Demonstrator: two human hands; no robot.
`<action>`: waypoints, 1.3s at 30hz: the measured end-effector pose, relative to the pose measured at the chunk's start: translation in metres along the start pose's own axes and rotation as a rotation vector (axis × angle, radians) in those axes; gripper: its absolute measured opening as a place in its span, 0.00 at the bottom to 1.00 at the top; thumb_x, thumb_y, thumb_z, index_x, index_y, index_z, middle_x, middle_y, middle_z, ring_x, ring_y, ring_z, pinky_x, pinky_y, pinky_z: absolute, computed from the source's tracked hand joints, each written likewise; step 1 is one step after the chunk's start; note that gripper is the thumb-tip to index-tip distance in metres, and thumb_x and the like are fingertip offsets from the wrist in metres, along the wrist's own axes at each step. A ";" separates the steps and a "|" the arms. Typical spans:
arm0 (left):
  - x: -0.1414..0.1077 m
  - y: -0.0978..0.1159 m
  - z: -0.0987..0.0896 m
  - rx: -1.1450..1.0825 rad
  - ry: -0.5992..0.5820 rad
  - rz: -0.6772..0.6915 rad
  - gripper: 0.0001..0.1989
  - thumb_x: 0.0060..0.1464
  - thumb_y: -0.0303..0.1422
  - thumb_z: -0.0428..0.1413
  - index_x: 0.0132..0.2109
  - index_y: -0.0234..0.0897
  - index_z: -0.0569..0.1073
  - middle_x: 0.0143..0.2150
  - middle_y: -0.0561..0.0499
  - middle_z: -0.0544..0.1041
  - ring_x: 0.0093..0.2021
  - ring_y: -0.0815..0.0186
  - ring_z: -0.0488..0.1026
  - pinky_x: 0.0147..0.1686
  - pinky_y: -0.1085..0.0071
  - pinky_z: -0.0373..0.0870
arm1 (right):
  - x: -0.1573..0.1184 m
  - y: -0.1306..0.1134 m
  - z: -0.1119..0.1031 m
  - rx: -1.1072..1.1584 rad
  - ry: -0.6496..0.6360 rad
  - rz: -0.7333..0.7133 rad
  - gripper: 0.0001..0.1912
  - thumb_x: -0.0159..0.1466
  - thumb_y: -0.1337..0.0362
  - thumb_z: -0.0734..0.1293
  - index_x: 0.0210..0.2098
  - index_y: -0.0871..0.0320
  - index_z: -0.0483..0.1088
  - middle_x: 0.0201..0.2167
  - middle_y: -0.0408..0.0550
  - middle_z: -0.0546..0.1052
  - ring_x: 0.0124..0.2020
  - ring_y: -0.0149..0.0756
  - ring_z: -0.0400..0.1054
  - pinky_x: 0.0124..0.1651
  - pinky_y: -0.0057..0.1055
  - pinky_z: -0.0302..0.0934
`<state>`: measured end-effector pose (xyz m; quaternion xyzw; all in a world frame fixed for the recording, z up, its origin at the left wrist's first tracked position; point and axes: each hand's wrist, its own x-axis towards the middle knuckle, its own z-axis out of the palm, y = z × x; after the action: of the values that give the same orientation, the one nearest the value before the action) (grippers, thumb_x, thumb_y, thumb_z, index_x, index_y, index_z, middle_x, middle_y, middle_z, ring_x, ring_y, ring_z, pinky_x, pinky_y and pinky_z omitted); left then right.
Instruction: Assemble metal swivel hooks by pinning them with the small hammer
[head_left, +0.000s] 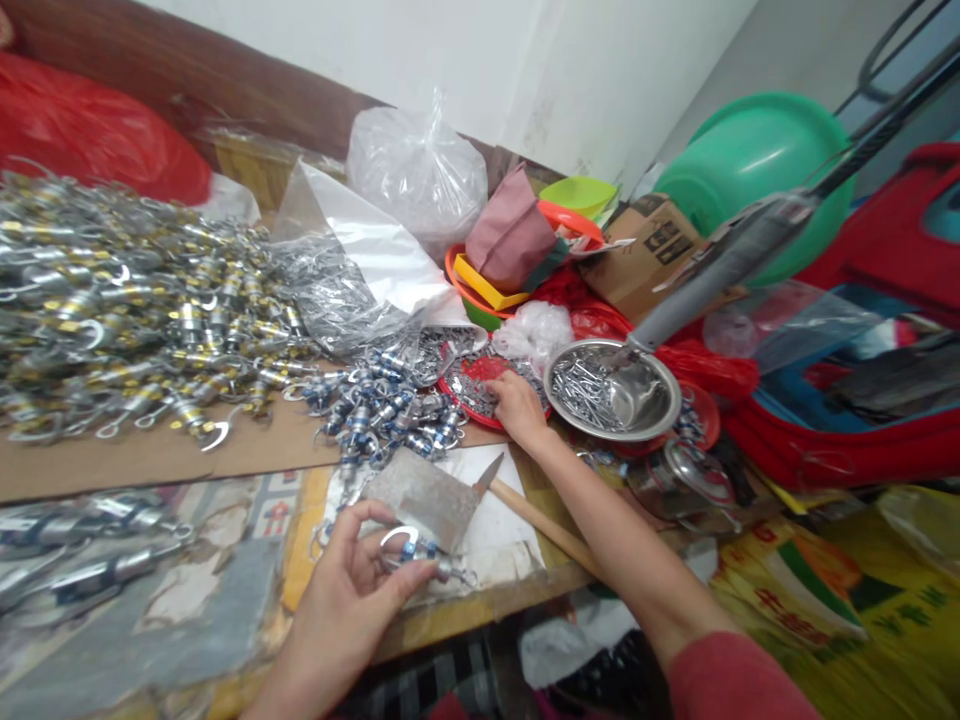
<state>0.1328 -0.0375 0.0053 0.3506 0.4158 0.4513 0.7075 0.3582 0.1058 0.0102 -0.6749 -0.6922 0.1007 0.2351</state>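
Between the fingers and thumb of my left hand [360,590] is a hook bolt [415,549], silver with a blue ring and an open curved hook. A flat metal block [424,495] lies just beyond it. My right hand [517,402] reaches down into a red plastic tray [480,415] of small metal parts. Its fingers are bent together, and what they pinch is too small to make out. Next to that hand stands a steel bowl [667,425] of nails or pins. Left of the tray lies a heap of blue-ringed hook bolts [375,405].
A big pile of yellow-ringed hook bolts [150,310] covers the left of the table. A wooden-handled tool [540,525] lies below my right forearm. Behind are a clear bag [416,165], a cardboard box [649,255] and a green basin [772,170]. A grey pole [727,265] slants down to the bowl.
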 end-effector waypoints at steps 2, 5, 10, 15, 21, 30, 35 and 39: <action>0.001 0.000 -0.001 -0.024 0.018 -0.012 0.24 0.38 0.30 0.63 0.38 0.42 0.56 0.25 0.56 0.77 0.27 0.66 0.77 0.29 0.73 0.71 | -0.008 -0.005 -0.007 0.089 0.026 0.019 0.13 0.58 0.76 0.58 0.38 0.65 0.72 0.40 0.57 0.72 0.44 0.41 0.66 0.48 0.38 0.59; 0.004 -0.001 -0.004 -0.049 0.054 -0.011 0.26 0.35 0.27 0.64 0.37 0.41 0.56 0.25 0.57 0.77 0.28 0.66 0.77 0.30 0.72 0.73 | -0.034 -0.025 -0.014 0.247 -0.015 0.022 0.10 0.59 0.70 0.61 0.40 0.64 0.70 0.33 0.51 0.75 0.32 0.33 0.71 0.37 0.32 0.66; 0.009 -0.001 -0.010 -0.050 0.042 -0.018 0.27 0.33 0.25 0.65 0.36 0.41 0.56 0.25 0.58 0.77 0.27 0.65 0.77 0.29 0.70 0.74 | -0.093 -0.072 -0.012 0.714 -0.345 -0.093 0.08 0.52 0.72 0.66 0.33 0.59 0.72 0.26 0.41 0.76 0.24 0.27 0.69 0.28 0.24 0.65; 0.008 0.000 -0.009 -0.055 0.021 -0.003 0.26 0.33 0.24 0.65 0.36 0.40 0.56 0.25 0.56 0.78 0.27 0.67 0.77 0.29 0.73 0.73 | -0.109 -0.088 -0.003 0.637 -0.308 -0.150 0.09 0.51 0.74 0.66 0.32 0.59 0.73 0.27 0.43 0.77 0.28 0.29 0.70 0.32 0.24 0.64; 0.006 0.001 -0.007 -0.066 0.043 -0.023 0.26 0.34 0.24 0.64 0.36 0.40 0.56 0.25 0.58 0.77 0.27 0.67 0.76 0.30 0.72 0.73 | -0.123 -0.077 -0.022 0.267 -0.193 -0.413 0.14 0.55 0.76 0.61 0.40 0.60 0.69 0.32 0.47 0.75 0.33 0.32 0.69 0.36 0.27 0.63; 0.008 -0.001 -0.009 -0.067 0.015 0.000 0.25 0.34 0.25 0.64 0.35 0.40 0.57 0.25 0.58 0.77 0.28 0.68 0.76 0.31 0.72 0.72 | -0.130 -0.095 -0.005 0.586 -0.128 0.033 0.11 0.49 0.74 0.65 0.32 0.58 0.66 0.19 0.37 0.70 0.21 0.27 0.65 0.22 0.20 0.57; 0.009 -0.002 -0.010 -0.057 0.009 0.012 0.24 0.35 0.25 0.64 0.35 0.40 0.57 0.24 0.57 0.77 0.27 0.67 0.76 0.30 0.73 0.72 | -0.126 -0.099 0.001 0.517 -0.173 0.052 0.07 0.48 0.74 0.64 0.27 0.58 0.67 0.16 0.37 0.68 0.17 0.24 0.60 0.19 0.19 0.51; 0.009 -0.001 -0.009 -0.057 0.014 0.013 0.25 0.35 0.25 0.64 0.36 0.40 0.57 0.24 0.57 0.77 0.27 0.68 0.76 0.29 0.74 0.71 | -0.124 -0.099 0.000 0.440 -0.145 -0.074 0.08 0.47 0.77 0.61 0.20 0.59 0.67 0.19 0.39 0.69 0.20 0.26 0.61 0.23 0.20 0.53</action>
<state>0.1268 -0.0282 -0.0017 0.3298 0.4053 0.4700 0.7114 0.2676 -0.0228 0.0320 -0.5725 -0.6928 0.2887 0.3300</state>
